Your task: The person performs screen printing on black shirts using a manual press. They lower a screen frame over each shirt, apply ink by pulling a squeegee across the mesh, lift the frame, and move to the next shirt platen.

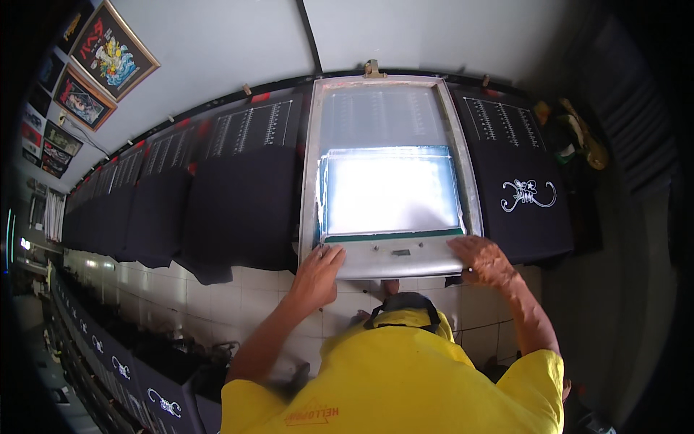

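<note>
A screen-printing frame (473, 192) with a metal rim lies over one of the printing boards in front of me. Its mesh (383, 116) is pale and see-through at the far end, and a bright white, shining rectangle with blue-green edges fills the nearer part. My left hand (318, 275) is closed around the near left corner of the frame. At the near right corner, my right hand (483, 259) grips the same metal bar, fingers over its top. A metal clamp (373, 69) stands at the frame's far edge.
Black fabric with a white scroll design (528, 194) covers the board at right. More boards with black fabric (238, 199) run leftward in a row. Behind me at lower left is another row with printed black fabric (164, 398). Framed pictures (114, 54) hang on the wall.
</note>
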A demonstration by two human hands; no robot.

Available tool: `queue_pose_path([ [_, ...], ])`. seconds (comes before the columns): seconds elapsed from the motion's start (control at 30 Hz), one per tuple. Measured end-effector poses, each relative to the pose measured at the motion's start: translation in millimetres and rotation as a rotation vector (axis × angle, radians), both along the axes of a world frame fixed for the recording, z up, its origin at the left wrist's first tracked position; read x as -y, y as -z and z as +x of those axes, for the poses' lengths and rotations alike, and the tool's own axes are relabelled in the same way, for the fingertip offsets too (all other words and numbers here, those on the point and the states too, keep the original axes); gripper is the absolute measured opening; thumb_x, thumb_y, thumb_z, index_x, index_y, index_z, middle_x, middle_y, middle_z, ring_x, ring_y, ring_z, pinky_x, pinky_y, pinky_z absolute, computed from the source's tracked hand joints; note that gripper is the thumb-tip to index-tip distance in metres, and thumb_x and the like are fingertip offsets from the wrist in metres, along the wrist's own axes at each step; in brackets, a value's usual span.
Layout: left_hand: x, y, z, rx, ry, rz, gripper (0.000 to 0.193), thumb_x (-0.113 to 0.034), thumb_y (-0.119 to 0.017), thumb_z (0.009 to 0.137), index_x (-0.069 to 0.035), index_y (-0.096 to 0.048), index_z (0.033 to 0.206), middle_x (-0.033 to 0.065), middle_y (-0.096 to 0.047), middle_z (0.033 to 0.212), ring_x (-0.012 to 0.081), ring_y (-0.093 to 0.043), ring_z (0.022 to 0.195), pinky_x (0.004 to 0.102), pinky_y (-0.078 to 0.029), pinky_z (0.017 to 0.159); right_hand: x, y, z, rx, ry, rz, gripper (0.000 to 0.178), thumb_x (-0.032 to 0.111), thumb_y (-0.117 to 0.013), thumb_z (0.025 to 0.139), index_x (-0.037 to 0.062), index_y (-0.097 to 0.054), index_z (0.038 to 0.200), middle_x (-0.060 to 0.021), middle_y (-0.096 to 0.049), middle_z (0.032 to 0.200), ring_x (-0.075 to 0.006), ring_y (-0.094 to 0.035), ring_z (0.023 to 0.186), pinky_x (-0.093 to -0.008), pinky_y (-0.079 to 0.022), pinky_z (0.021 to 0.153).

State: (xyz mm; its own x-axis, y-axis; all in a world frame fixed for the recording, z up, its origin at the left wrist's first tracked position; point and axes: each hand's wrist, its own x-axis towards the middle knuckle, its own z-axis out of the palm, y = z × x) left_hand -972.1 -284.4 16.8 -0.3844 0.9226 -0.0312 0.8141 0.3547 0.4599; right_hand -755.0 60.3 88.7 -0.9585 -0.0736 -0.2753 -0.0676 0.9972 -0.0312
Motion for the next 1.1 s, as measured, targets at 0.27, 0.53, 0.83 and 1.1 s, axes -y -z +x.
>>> queue_pose_path([
  [0.27,-43,-25,-50,0.128,-0.119,-0.078,0.043,0.0,-0.063,0.069,0.0,-0.069,0.112,0.0218,-0.07,0.101,0.0389,-0.067,0.098,0.0444,-0.054,0.088,-24,1,-50,-0.054,0.283,-0.126,0.025,0.016,-0.073,0.07,0.0066,-0.07,0.093,-0.0129,-0.07,0.092,-0.0323,-0.069,0.089,-0.0429,-0.056,0.083],
  [0.53,-35,-6,-62,0.123,-0.182,0.071,0.037,0.001,-0.063,0.069,-0.001,-0.072,0.105,0.0229,-0.071,0.089,0.0412,-0.069,0.082,0.0457,-0.056,0.08,-6,-12,-57,-0.141,0.28,-0.12,0.027,0.011,-0.073,0.069,0.0055,-0.068,0.095,-0.0143,-0.069,0.091,-0.0339,-0.068,0.089,-0.0435,-0.055,0.082],
  [0.83,-34,44,-37,-0.087,-0.132,0.174,0.031,0.006,-0.059,0.073,0.003,-0.067,0.103,0.0206,-0.07,0.107,0.0365,-0.069,0.099,0.0409,-0.057,0.083,-5,42,-26,-0.337,0.195,-0.14,0.048,0.0,-0.071,0.062,0.0,-0.061,0.109,-0.0173,-0.065,0.107,-0.0361,-0.065,0.098,-0.0437,-0.056,0.085],
  [1.1,-90,77,-109,-0.208,-0.109,0.318,0.023,0.003,-0.062,0.075,0.003,-0.069,0.097,0.0184,-0.072,0.103,0.0339,-0.071,0.096,0.0406,-0.059,0.079,-56,75,-96,-0.378,0.218,-0.066,0.038,-0.004,-0.065,0.061,-0.0014,-0.063,0.099,-0.0169,-0.068,0.105,-0.0328,-0.067,0.095,-0.0406,-0.057,0.083],
])
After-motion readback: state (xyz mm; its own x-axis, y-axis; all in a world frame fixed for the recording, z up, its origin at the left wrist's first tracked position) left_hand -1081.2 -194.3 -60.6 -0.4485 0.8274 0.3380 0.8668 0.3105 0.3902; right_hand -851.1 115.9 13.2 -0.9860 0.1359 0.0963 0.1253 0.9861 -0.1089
